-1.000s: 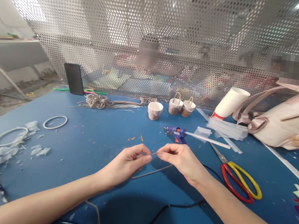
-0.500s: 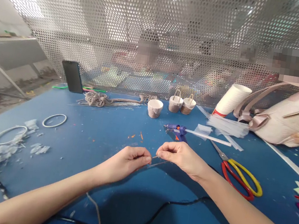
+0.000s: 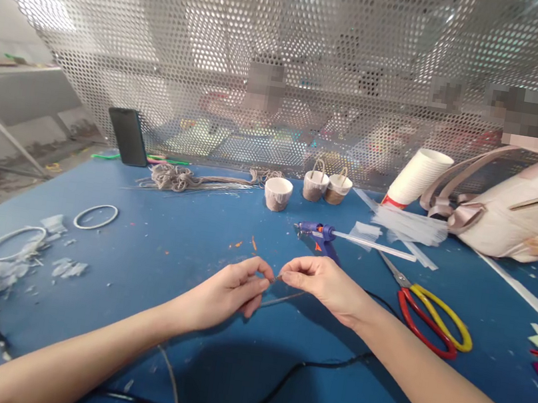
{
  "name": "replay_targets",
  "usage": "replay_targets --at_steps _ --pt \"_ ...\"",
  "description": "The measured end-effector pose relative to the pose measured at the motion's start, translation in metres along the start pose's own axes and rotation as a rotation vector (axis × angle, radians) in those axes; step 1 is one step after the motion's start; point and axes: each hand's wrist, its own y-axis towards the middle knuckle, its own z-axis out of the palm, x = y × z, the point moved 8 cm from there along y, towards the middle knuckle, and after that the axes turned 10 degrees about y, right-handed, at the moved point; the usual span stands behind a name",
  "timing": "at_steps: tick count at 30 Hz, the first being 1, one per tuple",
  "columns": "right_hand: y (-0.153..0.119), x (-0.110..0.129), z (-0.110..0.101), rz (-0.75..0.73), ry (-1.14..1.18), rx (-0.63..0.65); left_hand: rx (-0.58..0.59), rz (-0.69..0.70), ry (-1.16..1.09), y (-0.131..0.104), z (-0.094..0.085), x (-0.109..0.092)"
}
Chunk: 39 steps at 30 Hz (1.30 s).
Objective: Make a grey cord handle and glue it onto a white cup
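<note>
My left hand (image 3: 235,291) and my right hand (image 3: 320,283) meet near the middle of the blue table, fingertips almost touching. Both pinch a thin grey-brown cord (image 3: 282,298), part of which runs between them below the fingers. Another length of grey cord (image 3: 172,376) trails toward the table's front edge from under my left forearm. Just beyond my right hand lies a blue glue gun (image 3: 318,230) with a clear glue stick in its back. Farther off stand a small paper cup (image 3: 278,195) wrapped in cord at its base and two similar cups (image 3: 315,186) with looped handles.
Scissors (image 3: 428,319) with red and yellow handles lie right of my right hand. Beyond are stacked paper cups (image 3: 417,176), clear strips (image 3: 409,226), a bag (image 3: 526,206), a cord bundle (image 3: 176,177) and a phone (image 3: 128,137). White rings (image 3: 96,217) lie left; a black cable (image 3: 270,397) crosses the front.
My left fingertips have shifted slightly, with the lower fingers now spread beneath the thumb. The gap between the two pinches has narrowed.
</note>
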Motion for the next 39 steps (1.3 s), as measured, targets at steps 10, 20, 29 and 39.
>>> replay_targets --at_steps 10,20,29,39 --pt "0.000 -0.008 0.005 0.019 0.061 -0.017 -0.072 -0.164 -0.216 0.002 0.000 0.012" --pt "0.000 -0.014 0.005 0.021 0.082 -0.042 -0.157 -0.144 -0.263 0.003 -0.005 0.012" --pt "0.000 -0.014 0.005 0.002 0.125 -0.071 -0.187 -0.104 -0.173 0.004 -0.005 0.010" --pt "0.003 -0.011 0.001 -0.022 0.111 -0.061 -0.070 -0.132 -0.173 0.003 0.000 0.012"
